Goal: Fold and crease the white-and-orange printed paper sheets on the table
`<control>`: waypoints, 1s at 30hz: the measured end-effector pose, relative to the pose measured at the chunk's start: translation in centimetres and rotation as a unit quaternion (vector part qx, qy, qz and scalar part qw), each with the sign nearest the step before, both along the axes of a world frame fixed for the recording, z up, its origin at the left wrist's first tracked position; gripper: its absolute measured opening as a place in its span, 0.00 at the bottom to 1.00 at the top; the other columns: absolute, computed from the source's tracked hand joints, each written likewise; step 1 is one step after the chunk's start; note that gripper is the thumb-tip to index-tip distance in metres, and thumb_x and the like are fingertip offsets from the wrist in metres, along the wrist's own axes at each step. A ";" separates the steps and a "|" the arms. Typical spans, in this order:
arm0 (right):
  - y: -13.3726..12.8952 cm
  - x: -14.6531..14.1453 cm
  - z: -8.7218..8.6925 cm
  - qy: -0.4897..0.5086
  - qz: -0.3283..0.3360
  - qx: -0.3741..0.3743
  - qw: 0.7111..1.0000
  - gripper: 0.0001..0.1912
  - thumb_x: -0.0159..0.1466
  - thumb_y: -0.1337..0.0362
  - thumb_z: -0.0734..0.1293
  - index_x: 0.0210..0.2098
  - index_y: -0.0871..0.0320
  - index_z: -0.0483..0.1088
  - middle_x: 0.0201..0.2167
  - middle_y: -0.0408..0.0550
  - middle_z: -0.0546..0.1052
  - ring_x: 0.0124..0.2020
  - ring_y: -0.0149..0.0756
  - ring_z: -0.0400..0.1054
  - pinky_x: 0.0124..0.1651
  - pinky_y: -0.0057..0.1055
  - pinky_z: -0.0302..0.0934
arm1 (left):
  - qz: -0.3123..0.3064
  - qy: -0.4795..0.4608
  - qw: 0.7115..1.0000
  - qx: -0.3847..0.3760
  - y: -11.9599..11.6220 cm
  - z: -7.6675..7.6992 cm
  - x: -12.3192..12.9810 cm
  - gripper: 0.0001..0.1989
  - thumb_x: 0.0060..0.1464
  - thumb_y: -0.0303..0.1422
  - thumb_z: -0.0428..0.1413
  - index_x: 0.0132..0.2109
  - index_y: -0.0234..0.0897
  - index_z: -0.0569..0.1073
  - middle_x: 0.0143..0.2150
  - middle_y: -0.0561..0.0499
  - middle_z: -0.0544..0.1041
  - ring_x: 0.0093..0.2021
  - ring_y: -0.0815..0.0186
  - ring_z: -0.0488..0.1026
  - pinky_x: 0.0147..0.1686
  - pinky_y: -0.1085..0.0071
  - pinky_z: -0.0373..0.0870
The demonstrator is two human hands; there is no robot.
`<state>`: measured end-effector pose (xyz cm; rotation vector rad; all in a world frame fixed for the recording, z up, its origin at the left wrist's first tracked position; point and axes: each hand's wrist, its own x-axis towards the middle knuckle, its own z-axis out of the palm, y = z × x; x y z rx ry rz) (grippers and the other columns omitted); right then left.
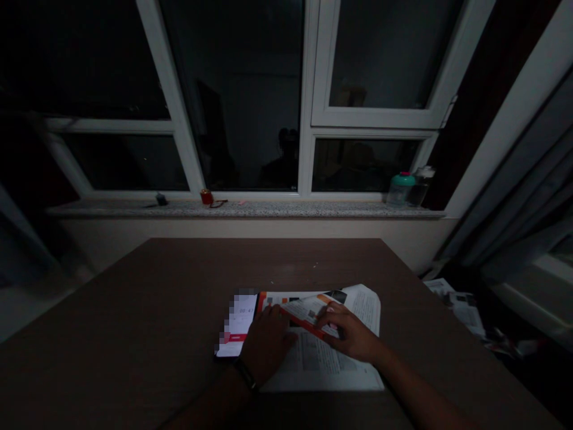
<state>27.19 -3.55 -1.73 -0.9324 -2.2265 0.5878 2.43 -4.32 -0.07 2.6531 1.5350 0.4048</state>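
Note:
A printed newspaper sheet (331, 376) lies on the brown table, with a corner of it turned over into a slanting flap edged in red. My left hand (268, 343), wearing a dark wristband (245, 374), rests on the left part of the sheet with its fingers stretched out. The turned-over flap is gripped by my right hand (351, 333), its thumb at the red edge and its fingers bent over the print. Beside my left hand is a phone (238, 322) with a lit screen, partly blurred out, touching or nearly touching the sheet's left edge.
The table (134, 334) runs toward a stone windowsill (277, 208). On the sill are a small red object (206, 197), a small dark bottle-like item (161, 199), a teal-lidded bottle (400, 190) and a white-capped bottle (421, 186). More papers (461, 307) lie below at right.

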 end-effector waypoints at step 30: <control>0.2 0.0 -0.2 0.010 0.001 -0.004 1.000 0.09 0.61 0.69 0.67 0.40 0.53 0.72 0.40 0.47 0.73 0.45 0.39 0.67 0.50 0.39 0.61 | 0.005 -0.021 1.000 -0.020 -0.3 0.0 -0.1 0.20 0.56 0.33 0.59 0.56 0.41 0.70 0.57 0.44 0.69 0.60 0.51 0.62 0.58 0.53 0.59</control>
